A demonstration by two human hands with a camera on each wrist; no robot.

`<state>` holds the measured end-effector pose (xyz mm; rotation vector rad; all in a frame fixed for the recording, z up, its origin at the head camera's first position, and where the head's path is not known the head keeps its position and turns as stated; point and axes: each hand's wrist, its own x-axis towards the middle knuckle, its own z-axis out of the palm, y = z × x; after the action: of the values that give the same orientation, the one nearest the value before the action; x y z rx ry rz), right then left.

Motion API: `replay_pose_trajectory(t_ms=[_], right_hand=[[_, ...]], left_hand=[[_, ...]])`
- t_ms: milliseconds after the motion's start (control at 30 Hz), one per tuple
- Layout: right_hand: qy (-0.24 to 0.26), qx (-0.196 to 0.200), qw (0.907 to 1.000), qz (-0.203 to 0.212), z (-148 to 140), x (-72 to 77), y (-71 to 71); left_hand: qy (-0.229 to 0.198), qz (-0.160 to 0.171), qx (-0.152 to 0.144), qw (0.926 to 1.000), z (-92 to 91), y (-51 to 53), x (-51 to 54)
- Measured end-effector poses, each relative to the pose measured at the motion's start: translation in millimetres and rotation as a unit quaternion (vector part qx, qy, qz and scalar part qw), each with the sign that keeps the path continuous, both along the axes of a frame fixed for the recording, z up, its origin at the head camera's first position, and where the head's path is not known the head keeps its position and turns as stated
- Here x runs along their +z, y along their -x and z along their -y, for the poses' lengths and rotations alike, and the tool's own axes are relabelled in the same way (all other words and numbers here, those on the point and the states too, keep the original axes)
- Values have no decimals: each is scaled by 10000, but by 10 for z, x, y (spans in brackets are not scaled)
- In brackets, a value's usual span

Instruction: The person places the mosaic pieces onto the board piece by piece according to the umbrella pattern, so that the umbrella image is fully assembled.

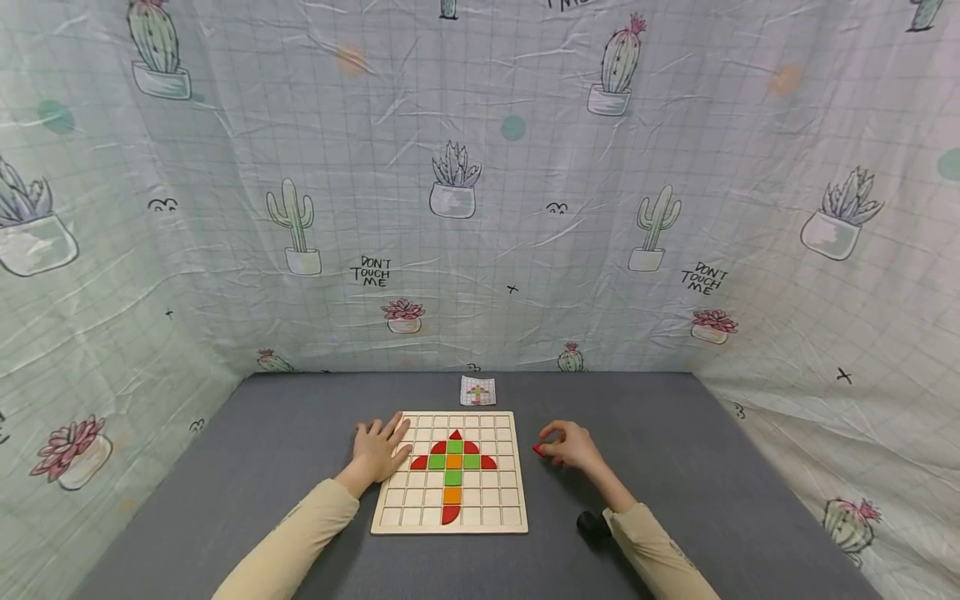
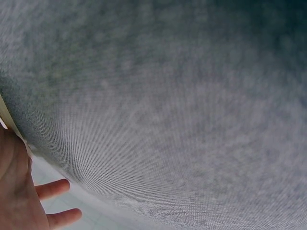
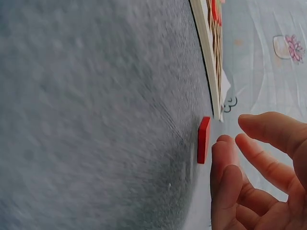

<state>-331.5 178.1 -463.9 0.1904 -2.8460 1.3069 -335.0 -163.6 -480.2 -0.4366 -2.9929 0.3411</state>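
Observation:
A square wooden grid board (image 1: pixel 495 504) lies on the grey table, holding red, green and orange flat pieces laid in an arrow-like figure. My left hand (image 1: pixel 372 450) rests with fingers spread on the board's left edge; in the left wrist view only part of that hand (image 2: pixel 19 187) shows. To the right of the board lies a small red piece (image 3: pixel 203 141), flat on the table. My right hand (image 1: pixel 573 446) is right beside it, thumb and fingers bent but apart. A narrow gap separates the fingertips (image 3: pixel 224 155) from the piece in the right wrist view.
Behind the board lies a small printed card (image 1: pixel 477 391) with a similar coloured figure. A black object (image 1: pixel 592 527) sits by the right wrist. Cactus-printed fabric (image 1: pixel 480 250) hangs behind the table (image 1: pixel 300 433) and along both sides.

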Motion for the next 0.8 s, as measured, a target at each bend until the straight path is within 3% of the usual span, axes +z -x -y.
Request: replay_pose_trajectory(t_ms=[500,800], right_hand=[[-722,-166,9968,286,-31,-64,128],[-863,-46,9952,463,-32,-77,156]], left_hand=[[-5,-64,-21,10000,8,3,-29],[-32,-71,-5,10000,12,8,-32]])
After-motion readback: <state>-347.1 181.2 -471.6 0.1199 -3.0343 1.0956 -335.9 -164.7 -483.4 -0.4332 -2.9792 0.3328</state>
